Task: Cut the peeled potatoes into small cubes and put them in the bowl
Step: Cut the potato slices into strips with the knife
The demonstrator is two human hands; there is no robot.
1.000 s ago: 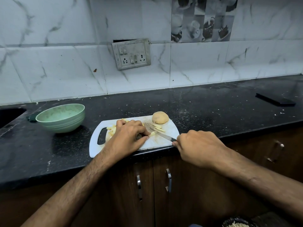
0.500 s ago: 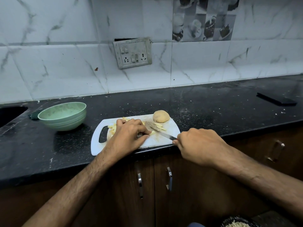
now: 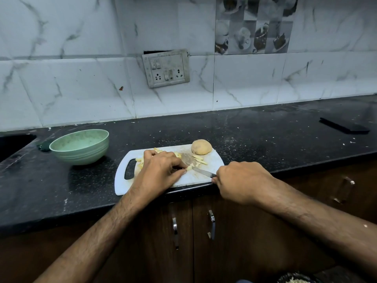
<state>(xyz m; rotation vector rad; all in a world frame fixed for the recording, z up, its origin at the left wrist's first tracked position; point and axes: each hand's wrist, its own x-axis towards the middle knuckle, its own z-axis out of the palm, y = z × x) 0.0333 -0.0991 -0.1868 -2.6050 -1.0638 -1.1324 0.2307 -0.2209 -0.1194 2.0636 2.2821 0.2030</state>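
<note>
A white cutting board lies at the counter's front edge. On its far right corner sits a whole peeled potato. Pale potato strips lie beside the knife, whose blade slants across the board. My right hand grips the knife handle at the board's right edge. My left hand lies over the board's middle and pinches a potato piece against the blade. More cut pieces peek out behind that hand. A green bowl stands left of the board.
A dark sink opens at the far left. A black phone lies on the black counter at the right. A switch plate hangs on the tiled wall. Cabinet doors with metal handles are below the counter.
The knife blade has shifted slightly while both hands stay on the board. The view has drifted a little to the left.
</note>
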